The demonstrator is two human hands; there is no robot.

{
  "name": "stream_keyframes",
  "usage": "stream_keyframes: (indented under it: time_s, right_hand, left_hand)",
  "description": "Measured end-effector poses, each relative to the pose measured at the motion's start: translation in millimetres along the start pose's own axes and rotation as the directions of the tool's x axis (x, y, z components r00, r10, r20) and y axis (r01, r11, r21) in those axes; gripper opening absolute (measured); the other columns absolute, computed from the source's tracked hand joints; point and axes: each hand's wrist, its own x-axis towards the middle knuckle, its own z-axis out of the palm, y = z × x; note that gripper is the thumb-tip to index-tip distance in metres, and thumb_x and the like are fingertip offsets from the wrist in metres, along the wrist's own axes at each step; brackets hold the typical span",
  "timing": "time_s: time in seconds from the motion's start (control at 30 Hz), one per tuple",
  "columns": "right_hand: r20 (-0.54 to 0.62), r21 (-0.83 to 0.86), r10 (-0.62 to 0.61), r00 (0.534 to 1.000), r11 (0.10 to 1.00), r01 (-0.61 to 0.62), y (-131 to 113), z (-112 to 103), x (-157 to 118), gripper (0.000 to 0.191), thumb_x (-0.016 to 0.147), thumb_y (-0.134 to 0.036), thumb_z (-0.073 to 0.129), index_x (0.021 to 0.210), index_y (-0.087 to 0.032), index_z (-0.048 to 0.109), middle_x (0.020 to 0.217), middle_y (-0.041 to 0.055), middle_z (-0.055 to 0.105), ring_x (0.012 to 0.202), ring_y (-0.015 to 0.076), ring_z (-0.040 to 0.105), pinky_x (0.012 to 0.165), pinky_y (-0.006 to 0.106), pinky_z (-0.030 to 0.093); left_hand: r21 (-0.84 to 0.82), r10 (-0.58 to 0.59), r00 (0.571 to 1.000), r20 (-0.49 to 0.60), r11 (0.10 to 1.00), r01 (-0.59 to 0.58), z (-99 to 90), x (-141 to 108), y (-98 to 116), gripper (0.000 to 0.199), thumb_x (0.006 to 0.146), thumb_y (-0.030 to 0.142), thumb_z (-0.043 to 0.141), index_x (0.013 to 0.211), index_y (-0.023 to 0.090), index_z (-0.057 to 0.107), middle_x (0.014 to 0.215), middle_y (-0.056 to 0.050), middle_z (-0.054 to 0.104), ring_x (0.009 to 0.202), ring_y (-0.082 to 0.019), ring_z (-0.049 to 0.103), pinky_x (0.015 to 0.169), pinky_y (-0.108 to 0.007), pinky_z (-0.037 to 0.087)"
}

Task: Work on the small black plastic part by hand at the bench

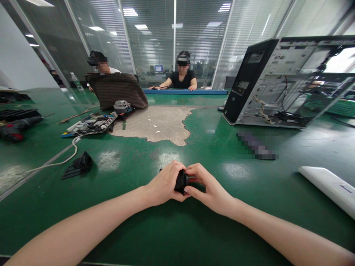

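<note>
Near the front middle of the green table, a small black plastic part (181, 181) is held between both hands. My left hand (165, 183) is wrapped over it from the left and hides much of its body. From the right, the fingers and thumb of my right hand (206, 186) pinch its round end. What kind of part it is, I cannot tell. Another black plastic piece (80, 165), with a round collar and flat slats, lies on the table to the left.
An opened computer case (260, 85) stands at the right, near a pixelated flat object (256, 146) and a white panel (330, 184). Left are a circuit board (91, 125), a cable (72, 152) and a power drill (19, 125). Two people sit across the table (144, 232).
</note>
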Motion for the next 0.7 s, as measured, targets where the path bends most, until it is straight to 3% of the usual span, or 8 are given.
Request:
stream_keyframes:
  time_s: [0.3, 0.5, 0.7]
  right_hand:
    - [-0.020, 0.036, 0.005, 1.000, 0.999, -0.004, 1.9, 1.2, 0.6, 0.018, 0.082, -0.014, 0.052, 0.098, -0.022, 0.049, 0.105, 0.0039, 0.045, 0.100, 0.0160, 0.052, 0.087, 0.034, 0.050]
    - [-0.023, 0.048, 0.090, 0.996, 0.995, -0.089, 4.8, 0.9, 1.0, 0.028, 0.081, -0.014, 0.054, 0.106, -0.021, 0.044, 0.100, 0.0040, 0.050, 0.097, 0.0168, 0.055, 0.087, 0.036, 0.050]
    - [0.020, 0.013, 0.008, 1.000, 1.000, -0.009, 1.0, -1.6, -1.4, 0.026, 0.079, -0.013, 0.056, 0.103, -0.022, 0.049, 0.104, 0.0042, 0.045, 0.099, 0.0164, 0.050, 0.088, 0.034, 0.050]
  left_hand:
    - [-0.004, 0.000, 1.000, 0.006, 1.000, 0.000, -0.3, 0.0, -0.1, 0.059, 0.061, 0.025, 0.067, 0.109, 0.019, 0.034, 0.101, -0.009, 0.047, 0.092, -0.023, 0.050, 0.077, -0.039, 0.046]
    - [-0.011, -0.024, 1.000, 0.005, 1.000, 0.025, 0.1, 0.3, 0.4, 0.058, 0.061, 0.025, 0.068, 0.108, 0.019, 0.034, 0.099, -0.007, 0.047, 0.089, -0.022, 0.050, 0.076, -0.038, 0.046]
    - [0.005, -0.030, 0.999, 0.012, 1.000, 0.030, -0.2, 1.4, 1.3, 0.055, 0.061, 0.025, 0.066, 0.106, 0.019, 0.034, 0.097, -0.007, 0.046, 0.088, -0.022, 0.049, 0.075, -0.038, 0.046]
